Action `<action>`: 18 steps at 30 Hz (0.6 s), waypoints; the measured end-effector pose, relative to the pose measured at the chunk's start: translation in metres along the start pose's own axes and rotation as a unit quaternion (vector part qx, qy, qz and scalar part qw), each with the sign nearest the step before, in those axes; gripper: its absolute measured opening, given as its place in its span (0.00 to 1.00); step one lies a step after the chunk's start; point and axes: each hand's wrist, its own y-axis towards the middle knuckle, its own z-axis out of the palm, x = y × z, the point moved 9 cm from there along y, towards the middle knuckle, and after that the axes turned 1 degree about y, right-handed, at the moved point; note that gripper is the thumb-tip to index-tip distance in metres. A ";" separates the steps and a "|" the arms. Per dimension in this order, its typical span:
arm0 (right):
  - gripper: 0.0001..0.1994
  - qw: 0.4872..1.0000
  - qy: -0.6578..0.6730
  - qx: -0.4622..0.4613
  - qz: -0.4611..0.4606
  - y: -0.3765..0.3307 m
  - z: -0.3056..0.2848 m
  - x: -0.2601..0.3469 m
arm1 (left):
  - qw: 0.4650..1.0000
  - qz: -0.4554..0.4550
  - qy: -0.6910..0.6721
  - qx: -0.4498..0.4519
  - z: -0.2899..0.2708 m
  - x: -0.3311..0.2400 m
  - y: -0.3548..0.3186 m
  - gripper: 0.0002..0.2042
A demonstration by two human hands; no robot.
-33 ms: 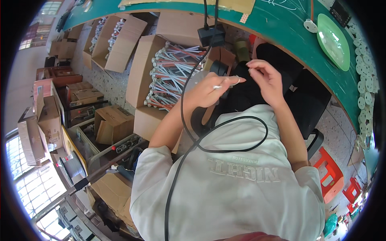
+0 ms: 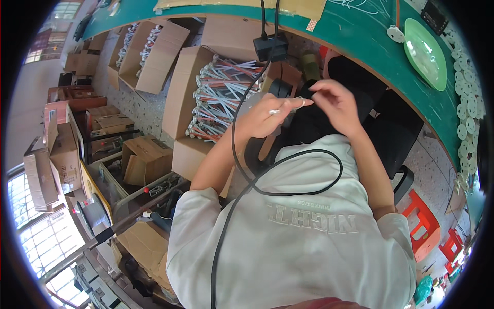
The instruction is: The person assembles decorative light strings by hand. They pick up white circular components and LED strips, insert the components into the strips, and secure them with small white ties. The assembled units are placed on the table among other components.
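Observation:
My left hand (image 2: 265, 117) is closed around a small white piece (image 2: 275, 112), whose short end shows between the fingers. At its outstretched fingertip is a thin pale strand or ring, too small to make out. Close by on the right, my right hand (image 2: 339, 108) has its fingers bent together, their tips almost at the left fingertip. Whatever they pinch, if anything, is hidden and a little blurred. Both hands hover above my dark-clad lap. Left of them stands an open cardboard box (image 2: 177, 98) full of white and reddish wire leads (image 2: 221, 95) with round white ends.
A black cable (image 2: 234, 216) with a black adapter (image 2: 271, 47) hangs before me and loops over my shirt. The green table (image 2: 355, 38) curves around, bearing a light-green tray (image 2: 442, 77) and several white discs (image 2: 469, 110). A red stool (image 2: 424, 226) stands at right; boxes fill the left.
My right hand has shifted slightly left and down, bringing its fingertips closer to the left fingertip. My left hand stays almost in place, still closed on the small white piece.

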 end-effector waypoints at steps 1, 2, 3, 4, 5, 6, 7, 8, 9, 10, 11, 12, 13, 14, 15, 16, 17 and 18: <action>0.09 0.997 -0.022 0.064 0.021 0.001 0.013 -0.003 | 1.000 0.019 0.007 0.005 0.000 0.001 -0.004 0.25; 0.12 0.989 -0.076 0.126 -0.003 0.001 0.030 0.003 | 0.999 0.038 0.015 0.011 0.000 0.000 -0.006 0.26; 0.13 0.980 -0.050 0.190 -0.014 0.000 0.046 0.004 | 0.998 0.056 0.022 0.017 0.000 -0.004 -0.007 0.27; 0.12 0.978 0.036 0.202 0.037 0.001 0.053 -0.008 | 0.999 0.036 0.008 0.028 0.001 -0.003 -0.006 0.26; 0.11 0.966 0.121 0.211 0.089 0.002 0.058 -0.018 | 0.999 0.017 -0.006 0.039 0.001 -0.005 -0.005 0.26; 0.11 0.963 0.128 0.221 0.085 0.002 0.060 -0.020 | 0.998 -0.007 -0.024 0.053 0.003 -0.004 -0.005 0.26; 0.10 0.960 0.135 0.230 0.080 0.003 0.062 -0.022 | 0.997 0.001 -0.018 0.069 0.003 -0.008 -0.005 0.26; 0.09 0.958 0.143 0.239 0.075 0.003 0.064 -0.022 | 0.996 0.008 -0.011 0.085 0.002 -0.011 -0.004 0.26; 0.08 0.960 0.117 0.243 0.069 0.001 0.064 -0.026 | 0.995 0.014 -0.010 0.099 0.004 -0.011 -0.005 0.26; 0.07 0.963 0.091 0.247 0.063 0.000 0.062 -0.028 | 0.993 0.017 -0.012 0.112 0.007 -0.011 -0.005 0.26; 0.06 0.964 0.066 0.251 0.057 -0.002 0.060 -0.030 | 0.992 0.019 -0.013 0.125 0.010 -0.011 -0.004 0.26; 0.05 0.972 0.069 0.213 0.066 0.001 0.052 -0.032 | 0.991 0.017 -0.009 0.133 0.008 -0.008 -0.005 0.26; 0.04 0.979 0.072 0.176 0.078 -0.003 0.043 -0.030 | 0.992 0.031 -0.026 0.117 0.004 -0.006 -0.005 0.26; 0.04 0.983 0.075 0.138 0.091 -0.005 0.031 -0.030 | 0.993 0.045 -0.042 0.100 -0.001 -0.003 -0.003 0.26; 0.03 0.988 0.094 0.108 0.065 -0.004 0.018 -0.025 | 0.993 0.061 -0.060 0.084 -0.006 0.000 -0.003 0.27; 0.03 0.989 0.072 0.116 0.056 -0.007 0.013 -0.019 | 0.966 -0.118 -0.222 0.067 -0.007 0.035 -0.012 0.23; 0.03 0.990 0.050 0.124 0.047 -0.010 0.011 -0.011 | 0.961 -0.141 -0.229 0.070 -0.008 0.044 -0.016 0.21; 0.04 0.985 0.030 0.171 -0.018 -0.012 0.021 0.009 | 0.955 -0.162 -0.236 0.076 -0.009 0.053 -0.017 0.18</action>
